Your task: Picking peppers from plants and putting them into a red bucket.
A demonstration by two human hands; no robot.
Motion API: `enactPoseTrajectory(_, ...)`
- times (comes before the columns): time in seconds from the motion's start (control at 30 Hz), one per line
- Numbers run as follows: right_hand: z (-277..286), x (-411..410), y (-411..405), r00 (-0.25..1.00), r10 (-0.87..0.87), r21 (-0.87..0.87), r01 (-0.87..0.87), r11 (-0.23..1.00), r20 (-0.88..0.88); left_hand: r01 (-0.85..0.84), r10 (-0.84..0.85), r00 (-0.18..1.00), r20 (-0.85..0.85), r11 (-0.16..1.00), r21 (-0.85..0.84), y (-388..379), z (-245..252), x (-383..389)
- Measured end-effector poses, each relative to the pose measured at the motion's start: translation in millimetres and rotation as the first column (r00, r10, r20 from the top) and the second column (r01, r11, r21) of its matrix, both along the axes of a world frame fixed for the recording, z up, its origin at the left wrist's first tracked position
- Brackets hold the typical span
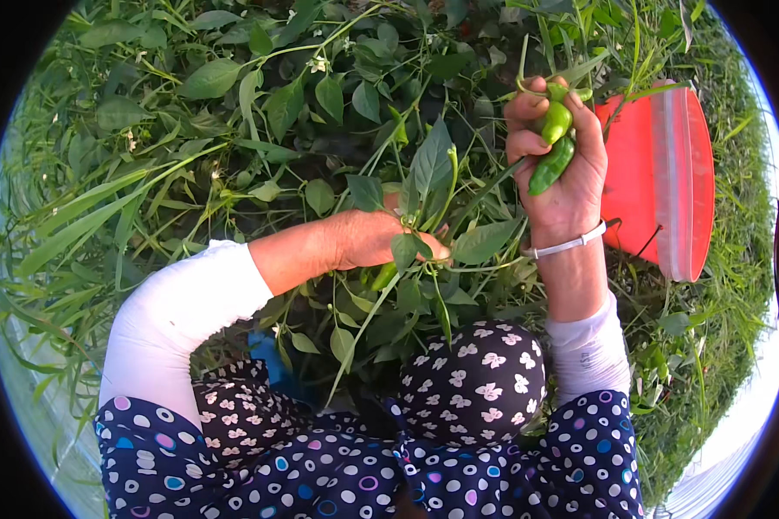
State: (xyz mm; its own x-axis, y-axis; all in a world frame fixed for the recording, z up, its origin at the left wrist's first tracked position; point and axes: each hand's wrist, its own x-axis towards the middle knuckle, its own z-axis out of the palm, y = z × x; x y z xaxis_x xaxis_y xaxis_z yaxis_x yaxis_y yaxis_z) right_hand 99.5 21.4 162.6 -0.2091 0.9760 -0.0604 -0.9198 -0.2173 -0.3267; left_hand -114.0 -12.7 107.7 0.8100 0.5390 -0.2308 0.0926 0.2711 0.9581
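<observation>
My right hand (558, 149) is turned palm up at the upper right, its fingers curled round several green peppers (552, 165). A pale band circles that wrist. My left hand (409, 237) reaches into the pepper plant (432, 168) near the middle, among stems and leaves that partly hide its fingers; whether it grips anything cannot be made out. Just below the left hand hangs another green pepper (384, 276). Small white flowers (318, 64) show on the foliage above.
A red bucket (630, 188) lies tilted among the plants, close to the right of my right hand. Dense leaves and long grass blades (97, 220) surround both arms. My knees, in dark patterned cloth, are at the bottom, with something blue (272, 366) between the plants.
</observation>
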Motion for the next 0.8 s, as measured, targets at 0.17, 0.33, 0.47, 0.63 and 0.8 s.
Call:
enactPoseTrajectory(0.17, 62, 132, 15, 0.984, -0.126, 0.271, 0.089, 0.958, 0.122, -0.167, 0.203, 0.979, 0.033, 0.878, -0.448, 0, -14, -16)
enactPoseTrajectory(0.33, 130, 297, 23, 0.002, -0.463, 0.423, 0.405, 0.811, 0.886, -0.220, 0.336, 0.942, 0.009, 0.638, -0.738, 9, -18, -19)
enactPoseTrajectory(0.47, 119, 265, 0, -0.950, -0.282, 0.598, -0.303, 0.742, -0.130, -0.223, 0.389, 0.920, 0.050, 0.624, -0.749, 6, -10, -10)
enactPoseTrajectory(0.63, 64, 66, -60, 0.036, -0.094, 0.100, -0.220, 0.970, 0.995, -0.277, 0.491, 0.869, 0.056, 0.579, -0.767, 3, 2, 4)
enactPoseTrajectory(0.8, 9, -43, -60, 0.073, 0.226, -0.161, -0.498, 0.852, 0.971, -0.447, 0.726, 0.660, 0.193, 0.586, -0.676, -7, 3, 22)
